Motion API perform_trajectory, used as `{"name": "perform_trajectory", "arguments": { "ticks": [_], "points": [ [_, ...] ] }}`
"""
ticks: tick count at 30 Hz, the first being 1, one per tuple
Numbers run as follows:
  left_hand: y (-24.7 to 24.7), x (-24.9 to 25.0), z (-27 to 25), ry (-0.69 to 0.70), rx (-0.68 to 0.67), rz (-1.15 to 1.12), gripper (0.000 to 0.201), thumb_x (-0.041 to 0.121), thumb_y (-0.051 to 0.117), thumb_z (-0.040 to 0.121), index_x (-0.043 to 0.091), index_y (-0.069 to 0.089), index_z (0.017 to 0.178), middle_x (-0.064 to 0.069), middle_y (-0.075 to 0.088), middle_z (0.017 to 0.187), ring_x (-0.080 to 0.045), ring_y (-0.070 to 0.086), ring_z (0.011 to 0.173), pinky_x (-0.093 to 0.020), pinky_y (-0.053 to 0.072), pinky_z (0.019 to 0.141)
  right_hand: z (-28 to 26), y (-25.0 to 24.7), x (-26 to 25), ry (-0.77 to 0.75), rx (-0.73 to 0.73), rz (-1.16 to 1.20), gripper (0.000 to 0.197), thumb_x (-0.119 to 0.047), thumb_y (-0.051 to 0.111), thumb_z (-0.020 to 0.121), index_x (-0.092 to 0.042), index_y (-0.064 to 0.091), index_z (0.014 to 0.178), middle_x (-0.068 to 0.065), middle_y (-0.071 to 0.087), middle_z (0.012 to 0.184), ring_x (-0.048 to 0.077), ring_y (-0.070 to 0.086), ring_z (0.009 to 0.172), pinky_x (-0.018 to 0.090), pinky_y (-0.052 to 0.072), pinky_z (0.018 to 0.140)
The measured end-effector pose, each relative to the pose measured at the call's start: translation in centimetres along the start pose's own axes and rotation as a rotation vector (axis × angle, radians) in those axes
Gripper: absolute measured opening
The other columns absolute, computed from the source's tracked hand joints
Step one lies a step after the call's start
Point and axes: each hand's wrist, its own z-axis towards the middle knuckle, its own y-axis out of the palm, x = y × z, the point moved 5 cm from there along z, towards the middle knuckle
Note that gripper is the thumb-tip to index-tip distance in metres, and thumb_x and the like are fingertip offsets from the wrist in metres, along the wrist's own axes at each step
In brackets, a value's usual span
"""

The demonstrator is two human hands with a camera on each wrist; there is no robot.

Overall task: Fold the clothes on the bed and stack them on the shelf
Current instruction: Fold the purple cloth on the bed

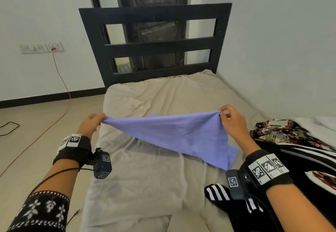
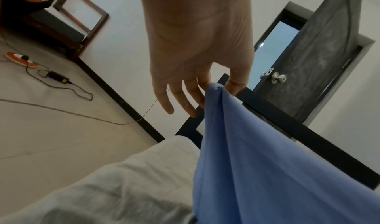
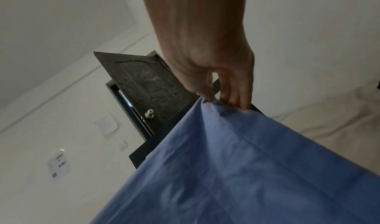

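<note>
Two hands are lifting one blue cloth over the bed, its low end trailing on the sheet. Left hand and right hand are each pinching a corner, arms spread. Dark clothes are waiting unfolded; no shelf showing.

No readable text anywhere: the wall notices at eight o'clock in the right wrist view stay too blurred.

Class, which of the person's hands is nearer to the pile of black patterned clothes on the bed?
Right. The right hand holds the blue cloth beside the black patterned clothes; the left hand holds it across the bed.
</note>
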Motion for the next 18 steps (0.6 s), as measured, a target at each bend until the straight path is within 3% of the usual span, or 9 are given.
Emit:
{"name": "perform_trajectory", "arguments": {
  "ticks": [3, 6, 8, 10, 12, 14, 18],
  "points": [
    [-1.1, 2.7, -1.3, 0.032, 0.056, -0.170, 0.011, 0.020, 0.052, 0.090, 0.012, 0.061, 0.090, -0.013, 0.058, 0.109, -0.026, 0.054, 0.103, -0.036, 0.038, 0.087, -0.2, 0.3, -0.3, 0.152, -0.027, 0.228, 0.013, -0.012, 0.044, 0.096, -0.016, 0.056, 0.098, 0.013, 0.060, 0.087, 0.023, 0.048, 0.067, 0.031, 0.034, 0.057],
    [-2.0, 5.9, -2.5, 0.066, 0.065, -0.305, 0.010, 0.017, 0.052, 0.088, 0.017, 0.056, 0.079, -0.007, 0.059, 0.097, -0.022, 0.052, 0.098, -0.029, 0.043, 0.082, 0.2, 0.4, -0.9, 0.248, -0.103, 0.366, 0.011, -0.014, 0.040, 0.097, -0.018, 0.050, 0.100, 0.010, 0.051, 0.093, 0.020, 0.043, 0.073, 0.031, 0.031, 0.059],
    [-3.0, 7.8, -3.1, 0.106, 0.092, -0.361, 0.009, 0.014, 0.053, 0.086, 0.017, 0.054, 0.077, -0.002, 0.058, 0.086, -0.022, 0.052, 0.093, -0.025, 0.045, 0.071, 0.4, -0.7, -1.7, 0.185, -0.098, 0.376, 0.008, -0.020, 0.052, 0.096, -0.018, 0.051, 0.104, 0.006, 0.053, 0.088, 0.021, 0.049, 0.077, 0.031, 0.036, 0.061],
    [-4.2, 9.2, -3.3, 0.175, 0.113, -0.314, 0.012, 0.013, 0.057, 0.086, 0.019, 0.052, 0.078, -0.003, 0.055, 0.084, -0.022, 0.051, 0.090, -0.025, 0.044, 0.065, 0.5, -2.3, -2.2, 0.130, -0.026, 0.420, 0.027, -0.021, 0.071, 0.086, -0.018, 0.052, 0.105, 0.002, 0.055, 0.084, 0.018, 0.055, 0.076, 0.029, 0.044, 0.063],
    [-5.3, 9.9, -3.5, 0.218, 0.101, -0.228, 0.010, 0.017, 0.062, 0.088, 0.019, 0.052, 0.087, -0.008, 0.056, 0.094, -0.023, 0.052, 0.092, -0.027, 0.044, 0.066, 0.4, -4.2, -2.4, 0.121, 0.093, 0.501, 0.042, -0.015, 0.082, 0.075, -0.019, 0.052, 0.103, -0.002, 0.053, 0.085, 0.013, 0.054, 0.075, 0.026, 0.046, 0.063],
    [-6.3, 10.1, -4.0, 0.217, 0.073, -0.173, 0.021, 0.022, 0.065, 0.089, 0.018, 0.051, 0.105, -0.010, 0.056, 0.107, -0.023, 0.054, 0.096, -0.028, 0.045, 0.068, 0.5, -5.4, -2.5, 0.118, 0.158, 0.613, 0.049, -0.012, 0.084, 0.071, -0.021, 0.052, 0.106, -0.001, 0.053, 0.092, 0.015, 0.055, 0.082, 0.027, 0.050, 0.067],
    [-7.1, 10.3, -5.7, 0.151, -0.095, -0.288, 0.033, 0.012, 0.059, 0.091, 0.027, 0.051, 0.120, 0.002, 0.054, 0.109, -0.012, 0.054, 0.097, -0.026, 0.043, 0.073, 1.0, -6.2, -2.9, 0.144, 0.038, 0.845, 0.062, -0.012, 0.087, 0.065, -0.022, 0.055, 0.117, 0.009, 0.062, 0.112, 0.022, 0.063, 0.101, 0.033, 0.054, 0.085]
  ]
}}
